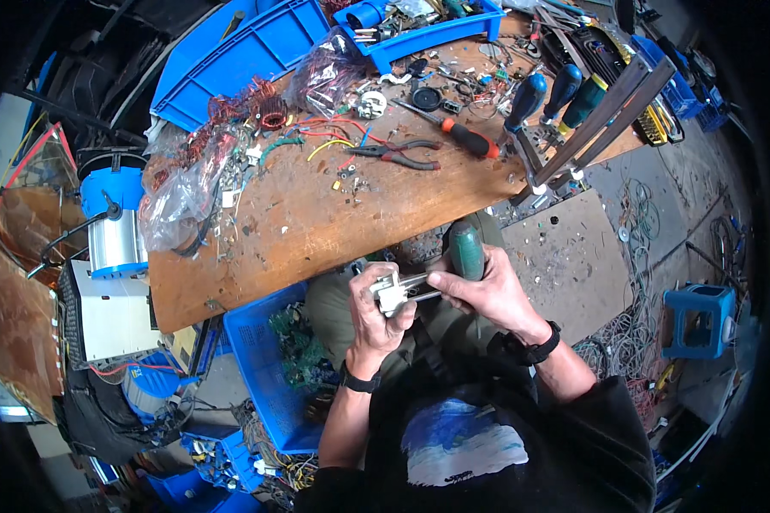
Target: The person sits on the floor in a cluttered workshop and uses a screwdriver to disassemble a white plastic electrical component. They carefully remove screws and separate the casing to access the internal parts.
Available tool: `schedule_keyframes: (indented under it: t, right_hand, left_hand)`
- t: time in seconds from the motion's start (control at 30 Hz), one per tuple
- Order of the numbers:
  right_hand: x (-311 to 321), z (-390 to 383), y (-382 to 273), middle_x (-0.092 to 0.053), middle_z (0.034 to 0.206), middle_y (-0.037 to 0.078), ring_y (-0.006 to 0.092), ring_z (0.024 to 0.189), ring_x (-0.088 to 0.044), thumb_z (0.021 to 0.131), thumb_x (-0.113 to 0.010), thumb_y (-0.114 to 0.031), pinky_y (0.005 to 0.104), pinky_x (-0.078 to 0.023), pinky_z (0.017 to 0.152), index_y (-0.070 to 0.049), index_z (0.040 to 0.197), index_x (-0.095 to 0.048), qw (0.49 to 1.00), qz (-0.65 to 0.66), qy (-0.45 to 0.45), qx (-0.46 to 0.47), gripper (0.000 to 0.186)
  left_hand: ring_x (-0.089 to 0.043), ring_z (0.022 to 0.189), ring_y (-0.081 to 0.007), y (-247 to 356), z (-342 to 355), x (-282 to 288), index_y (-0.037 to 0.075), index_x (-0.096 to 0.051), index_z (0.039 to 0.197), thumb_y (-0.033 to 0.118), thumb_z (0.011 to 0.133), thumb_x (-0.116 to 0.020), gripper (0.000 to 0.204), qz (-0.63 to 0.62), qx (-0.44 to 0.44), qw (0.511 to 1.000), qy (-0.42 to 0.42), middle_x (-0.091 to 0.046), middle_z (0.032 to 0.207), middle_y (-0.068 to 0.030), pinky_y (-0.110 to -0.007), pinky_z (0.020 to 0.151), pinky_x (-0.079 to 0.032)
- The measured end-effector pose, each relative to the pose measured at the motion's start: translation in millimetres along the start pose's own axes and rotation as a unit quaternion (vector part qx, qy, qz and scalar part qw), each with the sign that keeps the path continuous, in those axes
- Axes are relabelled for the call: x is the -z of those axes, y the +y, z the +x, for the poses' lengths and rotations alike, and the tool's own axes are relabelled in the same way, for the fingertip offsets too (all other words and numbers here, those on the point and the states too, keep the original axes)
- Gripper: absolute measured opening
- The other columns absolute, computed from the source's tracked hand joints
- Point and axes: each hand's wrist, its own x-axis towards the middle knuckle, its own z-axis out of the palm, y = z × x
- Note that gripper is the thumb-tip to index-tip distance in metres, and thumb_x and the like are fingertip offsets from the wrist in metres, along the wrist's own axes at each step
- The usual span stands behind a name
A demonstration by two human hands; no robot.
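Observation:
Just beyond the bench's front edge, over my lap, my left hand (376,312) is closed on a small cream plastic part with metal pieces (393,295). My right hand (492,291) grips a green-handled tool (466,250) upright, while its thumb presses on the metal strips reaching from that part. On the wooden bench (282,205) lie pliers with dark red-and-black grips (402,157) and an orange-and-black screwdriver (475,139). Several more screwdrivers (526,101) stand at the right beside long metal bars (612,111).
Blue bins (239,68) stand at the back, near copper coils (271,111) and plastic bags (167,214). A blue crate with circuit boards (248,376) is at my lower left, a blue-and-steel drum (111,239) at left. A blue stool (697,316) and tangled cables (637,222) are right.

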Motion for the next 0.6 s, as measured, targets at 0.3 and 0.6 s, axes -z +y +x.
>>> schedule_keyframes:
  t: [0.3,0.6]
  right_hand:
    - [17.6,7.4,21.3,-0.058,0.066,-0.007,0.0018,0.059,-0.048,0.091,-0.079,-0.025,0.0217,-0.036,0.052,-0.006,0.083,-0.068,0.994,-0.056,-0.003,0.097,0.024]
    - [28.1,1.2,35.2,-0.06,0.07,-0.005,0.0019,0.058,-0.049,0.089,-0.081,-0.023,0.0212,-0.036,0.051,-0.004,0.092,-0.07,1.0,0.012,0.011,0.022,0.022]
  left_hand:
    - [-0.063,0.109,-0.0308,4.8,12.0,4.7,0.009,-0.046,0.135,0.021,0.074,-0.091,0.076,-0.066,-0.031,0.997,-0.038,-0.062,0.12,-0.0137,-0.041,0.089,-0.055]
    - [-0.066,0.108,-0.0307,33.1,23.0,12.5,0.01,-0.06,0.122,0.009,0.061,-0.096,0.071,0.036,-0.062,0.996,-0.045,-0.064,0.121,-0.0154,-0.04,0.09,-0.058]
